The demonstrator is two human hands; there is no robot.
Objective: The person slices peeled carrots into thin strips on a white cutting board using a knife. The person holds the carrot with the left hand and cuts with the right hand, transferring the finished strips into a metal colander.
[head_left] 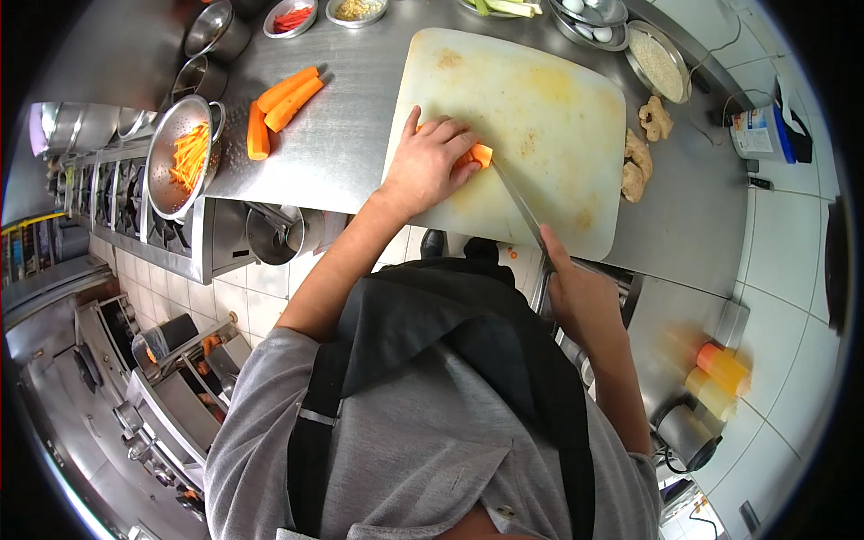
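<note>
My left hand (432,162) presses a piece of peeled carrot (482,156) down on a stained white cutting board (540,101); most of the carrot is hidden under the palm and fingers. In my right hand (577,290) is a kitchen knife (518,196), index finger stretched along the top of its blade. The blade slants up and left, its tip beside the cut end of the carrot. Left of the board, several peeled carrot pieces (290,98) lie on the steel counter. A steel colander (162,155) farther left holds thin carrot strips (190,156).
Ginger roots (636,167) lie along the board's right edge. Behind it stand a bowl of eggs (607,42), a bowl of pale grains (656,62), a plate of green stalks (509,8), and small bowls of red strips (291,19) and chopped pieces (353,9). A stove (128,196) is at left.
</note>
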